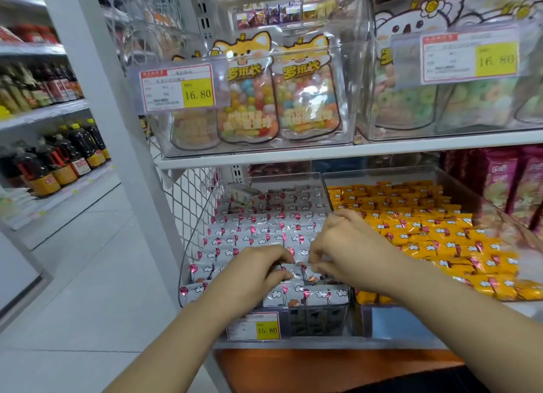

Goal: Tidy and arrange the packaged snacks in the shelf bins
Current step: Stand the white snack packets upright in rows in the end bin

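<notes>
Both hands are down in the clear bin [338,328] of white snack packets [264,231]. Left hand [258,270] and right hand [343,245] each pinch a packet near the front, orange packets [426,231] sit alongside.

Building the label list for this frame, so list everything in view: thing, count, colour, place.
white snack packets: many, white with pink balloons, lower left clear bin
orange snack packets: many, orange, lower right clear bin
fox candy pouches: at least three, clear with mixed-colour sweets, upper left bin
koala candy pouches: count unclear, greenish sweets, upper right bin
price tags: three, white, red and yellow, on bin fronts
dark bottles: many, dark with yellow and red labels, far-left shelves
pink packs: several, pink, lower shelf at far right
left hand: fingers curled on white snack packets, front of left bin
right hand: fingers pinching white snack packets beside it
</notes>
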The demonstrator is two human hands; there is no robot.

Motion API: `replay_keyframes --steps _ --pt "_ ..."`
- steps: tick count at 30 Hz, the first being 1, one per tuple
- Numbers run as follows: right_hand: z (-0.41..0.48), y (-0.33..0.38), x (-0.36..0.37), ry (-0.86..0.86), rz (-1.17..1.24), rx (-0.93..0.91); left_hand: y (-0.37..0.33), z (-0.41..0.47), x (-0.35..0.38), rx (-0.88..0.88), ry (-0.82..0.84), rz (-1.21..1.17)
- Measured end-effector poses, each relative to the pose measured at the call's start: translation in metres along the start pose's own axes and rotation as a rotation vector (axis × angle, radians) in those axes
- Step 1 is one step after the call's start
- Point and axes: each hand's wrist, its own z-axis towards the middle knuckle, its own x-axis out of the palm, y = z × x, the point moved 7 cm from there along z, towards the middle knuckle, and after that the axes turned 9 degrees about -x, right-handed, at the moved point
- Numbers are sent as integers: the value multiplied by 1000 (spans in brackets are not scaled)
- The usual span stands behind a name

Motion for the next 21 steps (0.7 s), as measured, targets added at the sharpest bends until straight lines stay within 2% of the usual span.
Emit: replay_keyframes --steps 5,7,9,11,13,15,16,21 --pt "10 5 24 93 -86 -62 0 8 3 -68 39 38" --pt "8 2 25 84 -49 -87 1 7 3 -67 70 66" --pt "4 -1 20 23 61 -103 4 5 -2 -88 71 -1" --pt "1 -9 8 -107 208 -55 9 7 -16 -152 -38 -120" --pt "-2 -25 -4 -262 253 37 18 19 -34 -215 -226 -171" --pt "-7 -42 -9 -356 271 142 27 38 -43 -229 -336 -84" --pt "-8 -47 -7 -360 283 176 30 49 -43 -234 -335 7" --pt "-8 -49 5 -297 281 172 54 86 -19 -372 -187 402"
